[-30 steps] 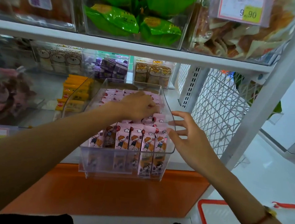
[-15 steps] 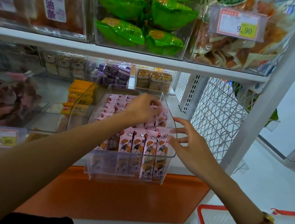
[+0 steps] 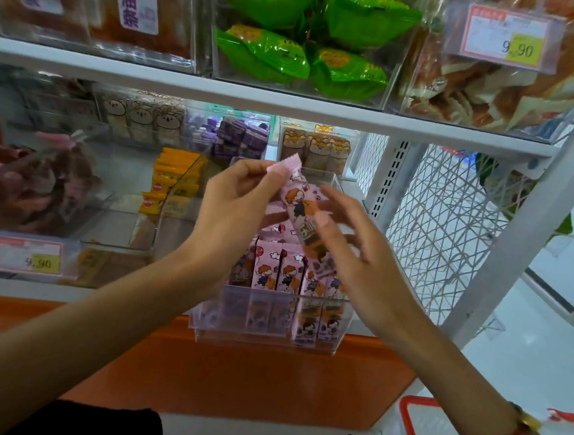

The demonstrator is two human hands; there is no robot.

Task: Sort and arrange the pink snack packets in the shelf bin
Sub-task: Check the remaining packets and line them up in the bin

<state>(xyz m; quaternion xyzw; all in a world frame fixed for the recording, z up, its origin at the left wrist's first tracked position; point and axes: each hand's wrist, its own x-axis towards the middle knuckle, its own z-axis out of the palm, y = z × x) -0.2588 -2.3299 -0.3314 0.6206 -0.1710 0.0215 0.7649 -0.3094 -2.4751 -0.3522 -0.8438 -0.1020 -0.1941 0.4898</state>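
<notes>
A clear plastic shelf bin (image 3: 235,330) sticks out over the front of the lower shelf. Several pink snack packets (image 3: 288,272) with a cartoon child stand upright in its front row. My left hand (image 3: 234,209) pinches the crimped top end of one pink packet (image 3: 297,201) and holds it above the bin, tilted down to the right. My right hand (image 3: 351,253) is open beside it, fingers spread and touching the packet's lower part. The hands hide the back of the bin.
Yellow packets (image 3: 171,180) fill the bin to the left. Purple boxes (image 3: 240,138) and bear-print packs (image 3: 315,151) stand behind. A white wire mesh panel (image 3: 442,229) closes the right side. The upper shelf edge (image 3: 287,104) is just above. A red basket rim (image 3: 410,422) is on the floor.
My left hand has lifted one pink packet out of the bin and raised it. My right hand has moved from the bin's right rim up to the packet.
</notes>
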